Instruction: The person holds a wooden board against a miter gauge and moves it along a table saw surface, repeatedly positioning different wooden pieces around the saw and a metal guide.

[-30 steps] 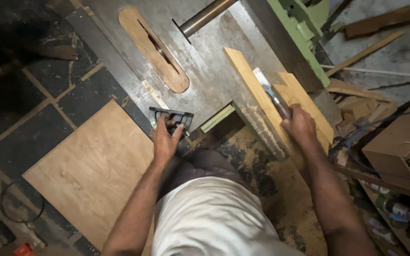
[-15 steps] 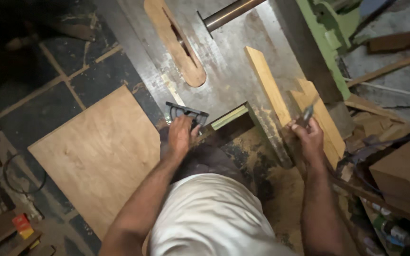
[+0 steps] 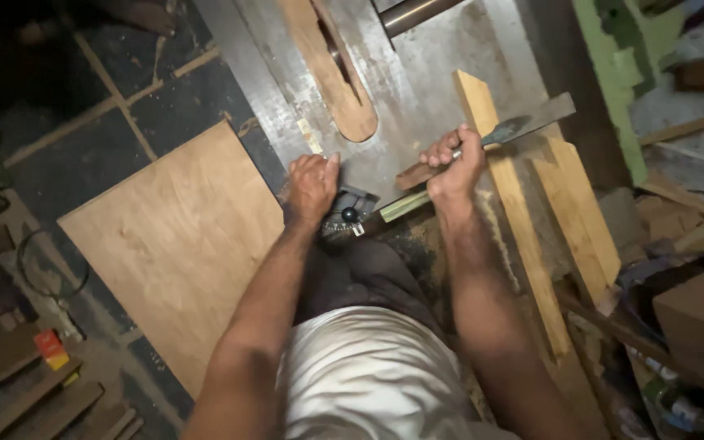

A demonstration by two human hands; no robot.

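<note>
At the saw tabletop (image 3: 450, 73), the right hand (image 3: 454, 163) clenches a flat metal file (image 3: 523, 124) just beside a long wooden strip (image 3: 515, 212), while the left hand's (image 3: 313, 186) fingers rest loosely on the black mitre gauge (image 3: 350, 218), apparently mid-setup, careful alignment needed.

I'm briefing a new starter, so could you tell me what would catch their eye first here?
First, the right hand at centre, gripping a wooden-handled chisel over the grey metal saw table. The left hand rests on the table's near edge beside a black gauge. A large plywood sheet lies on the floor at left.
</note>
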